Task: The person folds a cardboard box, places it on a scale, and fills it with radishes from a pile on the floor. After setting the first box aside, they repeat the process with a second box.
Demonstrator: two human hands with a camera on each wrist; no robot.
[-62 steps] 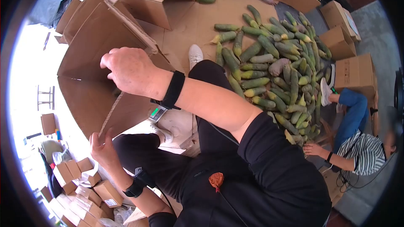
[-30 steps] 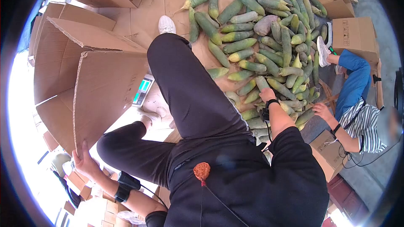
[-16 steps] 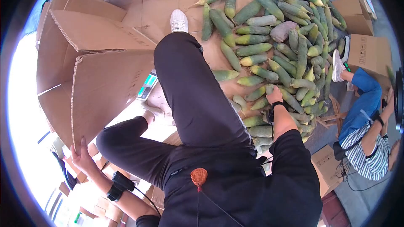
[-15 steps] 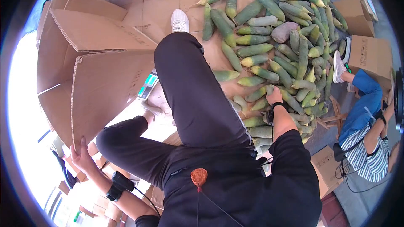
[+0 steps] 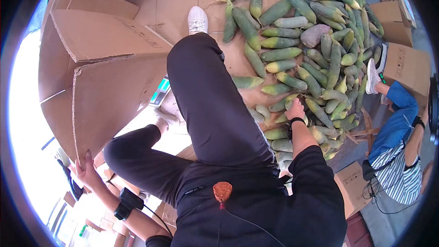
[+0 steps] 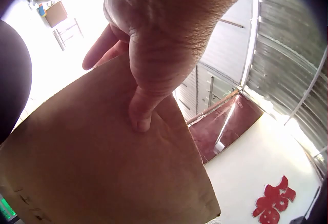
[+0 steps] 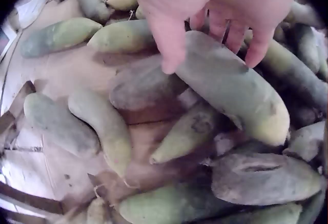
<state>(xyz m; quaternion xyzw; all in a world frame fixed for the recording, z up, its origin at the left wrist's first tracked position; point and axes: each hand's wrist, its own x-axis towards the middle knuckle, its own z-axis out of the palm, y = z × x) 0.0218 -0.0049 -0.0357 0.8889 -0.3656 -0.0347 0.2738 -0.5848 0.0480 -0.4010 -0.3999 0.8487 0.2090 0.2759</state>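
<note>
My left hand (image 5: 88,174) pinches the lower edge of a large open cardboard box (image 5: 114,91). In the left wrist view the thumb lies flat on the box flap (image 6: 97,152), with the fingers behind it. My right hand (image 5: 296,110) is at the near side of a big heap of green radishes (image 5: 279,55). The right wrist view shows it gripping one thick radish (image 7: 236,88), thumb on one side and fingers on the other. That radish lies across others, its pale yellow end pointing away from the palm.
A scale with a lit display (image 5: 160,91) stands beside the box, partly hidden by it. More cardboard boxes (image 5: 404,66) are at the right and back. Another person in a striped shirt (image 5: 398,174) sits at the right, near a wooden stool (image 5: 366,130).
My right hand has gone from over the box to the radish heap and taken hold of a radish. The left hand keeps its hold on the box, which has turned in view.
</note>
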